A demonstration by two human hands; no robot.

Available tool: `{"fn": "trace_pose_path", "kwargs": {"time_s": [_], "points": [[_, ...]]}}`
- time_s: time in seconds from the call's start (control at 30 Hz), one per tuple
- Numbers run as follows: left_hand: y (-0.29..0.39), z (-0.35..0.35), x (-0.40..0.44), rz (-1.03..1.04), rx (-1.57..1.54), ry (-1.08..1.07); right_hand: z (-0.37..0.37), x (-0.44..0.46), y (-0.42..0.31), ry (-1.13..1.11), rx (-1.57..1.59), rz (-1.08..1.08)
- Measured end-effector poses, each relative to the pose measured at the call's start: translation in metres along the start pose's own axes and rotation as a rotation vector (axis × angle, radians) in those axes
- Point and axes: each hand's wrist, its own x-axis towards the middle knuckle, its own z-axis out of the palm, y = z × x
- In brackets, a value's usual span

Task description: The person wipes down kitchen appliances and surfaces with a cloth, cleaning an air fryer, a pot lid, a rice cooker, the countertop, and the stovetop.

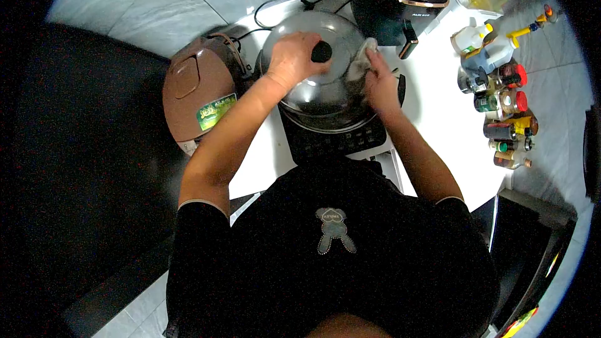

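A domed glass lid [307,97] with a black knob [322,51] covers a pan on a black induction cooktop [335,144]. My left hand [295,56] comes in from the left, its fingers curled around the knob. On the lid's right side, my right hand [380,84] holds a pale, crumpled cloth [363,59] against the glass near the rim. The pan beneath is mostly hidden by the lid and hands.
A brown rice cooker [188,91] stands close on the left, and a black air fryer [394,9] behind on the right. Several sauce bottles and jars [501,103] line the right side of the white counter [432,119]. A black cable [269,9] runs behind the lid.
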Motion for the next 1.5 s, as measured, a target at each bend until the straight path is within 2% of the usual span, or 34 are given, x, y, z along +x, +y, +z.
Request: {"fn": "trace_pose_path", "kwargs": {"time_s": [0.07, 0.13, 0.17, 0.2, 0.23, 0.3, 0.33, 0.43, 0.5, 0.53, 0.57, 0.63, 0.7, 0.77, 0.83, 0.87, 0.9, 0.97, 1.0, 1.03, 1.1, 1.13, 1.17, 1.2, 1.23, 1.27, 1.37, 1.43, 1.5], "points": [[0.004, 0.008, -0.005, -0.016, -0.049, -0.015, -0.019, 0.022, -0.008, -0.05, 0.027, 0.037], [0.005, 0.011, -0.003, -0.014, -0.054, 0.035, -0.036, 0.038, -0.018, -0.024, 0.258, 0.341], [0.006, 0.013, -0.004, -0.013, -0.067, 0.076, -0.041, 0.042, -0.011, 0.046, 0.269, 0.242], [0.012, 0.001, -0.003, -0.07, -0.035, -0.007, -0.046, 0.046, -0.005, 0.113, 0.274, 0.143], [0.013, 0.002, -0.006, -0.085, -0.028, 0.001, -0.05, 0.052, -0.002, 0.17, 0.324, 0.04], [0.012, 0.008, -0.011, -0.032, -0.036, 0.034, -0.068, 0.061, -0.011, 0.201, 0.747, 0.273], [0.012, 0.01, -0.011, -0.084, -0.046, 0.018, -0.078, 0.064, -0.023, 0.235, 0.728, 0.303], [0.006, 0.009, -0.006, -0.095, -0.034, 0.01, -0.11, 0.076, -0.029, 0.311, 0.968, 0.318], [0.011, 0.001, -0.006, -0.139, -0.073, -0.048, -0.131, 0.081, -0.051, 0.344, 1.121, 0.241], [0.014, -0.002, -0.009, -0.176, -0.11, -0.112, -0.14, 0.083, -0.058, 0.283, 1.234, 0.17], [0.015, -0.001, -0.011, -0.176, -0.111, -0.111, -0.149, 0.086, -0.056, 0.129, 1.354, 0.104], [0.015, 0.004, -0.015, -0.047, -0.17, -0.013, -0.137, 0.089, -0.087, 0.146, 1.278, 0.139], [0.016, 0.001, -0.019, -0.006, -0.183, 0.077, -0.12, 0.097, -0.09, -0.078, 1.425, 0.226], [0.012, 0.0, -0.018, 0.027, -0.184, 0.165, -0.095, 0.089, -0.121, -0.02, 1.408, 0.297], [0.003, 0.001, -0.02, -0.094, -0.917, 0.234, -0.076, 0.084, -0.137, -0.337, 1.696, 0.387], [0.006, 0.005, -0.02, -0.171, -1.473, 0.218, -0.067, 0.083, -0.137, -0.271, 1.54, 0.493], [0.014, -0.011, -0.025, -0.179, -1.463, 0.229, -0.052, 0.081, -0.134, -0.288, 1.545, 0.496], [0.035, -0.051, -0.037, -0.451, -1.597, -0.071, -0.023, 0.078, -0.128, -0.181, 1.105, 0.317], [0.032, -0.05, -0.044, -0.463, -1.546, -0.122, -0.019, 0.075, -0.126, -0.184, 0.784, 0.149], [0.029, -0.055, -0.052, -0.578, -1.41, -0.171, -0.014, 0.072, -0.127, -0.206, 0.799, 0.142], [0.018, -0.053, -0.071, -0.619, -1.586, -0.193, -0.008, 0.066, -0.126, -0.176, 0.805, 0.196], [0.014, -0.054, -0.082, -0.632, -1.682, -0.114, -0.004, 0.063, -0.123, -0.251, 0.668, 0.175], [0.012, -0.057, -0.091, -0.639, -1.774, -0.039, -0.002, 0.058, -0.12, -0.261, 0.669, 0.18], [0.017, -0.067, -0.092, -0.602, -1.848, 0.122, 0.001, 0.055, -0.118, -0.395, 0.559, -0.013], [0.017, -0.077, -0.096, -0.555, -1.867, 0.172, 0.002, 0.052, -0.121, -0.522, 0.446, -0.211], [0.018, -0.088, -0.099, -0.582, -1.878, 0.226, 0.003, 0.043, -0.129, -0.719, 0.648, -0.165], [0.021, -0.109, -0.113, -0.614, -1.909, 0.292, 0.011, 0.012, -0.167, -0.824, 0.594, -0.161], [0.018, -0.115, -0.125, -0.479, -1.463, 0.257, 0.025, 0.003, -0.172, -0.753, 0.598, -0.12], [0.006, -0.119, -0.142, -0.517, -1.354, 0.202, 0.034, 0.005, -0.167, -0.883, 0.372, 0.108]]}}
